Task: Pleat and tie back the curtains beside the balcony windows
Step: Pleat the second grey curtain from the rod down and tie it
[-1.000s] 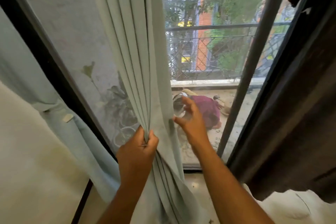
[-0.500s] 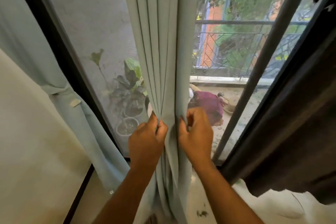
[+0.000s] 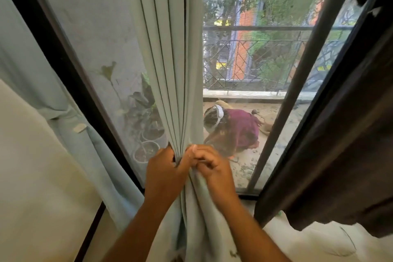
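A pale green curtain (image 3: 170,53) hangs in the middle of the view, gathered into several narrow vertical pleats. My left hand (image 3: 163,173) grips the stacked pleats from the left at about waist height. My right hand (image 3: 212,168) pinches the curtain's right edge fold and holds it against the stack, so both hands meet on the fabric. Below my hands the cloth falls loose and wide. A second pale green curtain (image 3: 70,125) at the left is tied back with a fabric band (image 3: 63,112).
The black window frame (image 3: 70,83) runs diagonally at the left, another black post (image 3: 297,83) at the right. A dark brown curtain (image 3: 340,134) hangs at the right. On the balcony outside are potted plants (image 3: 146,147), a railing (image 3: 255,27) and a crouching person (image 3: 236,130).
My right hand came off the glass side, took the curtain's right edge and brought it against the pleats in my left hand. The view shifted left, so the curtain now sits centred.
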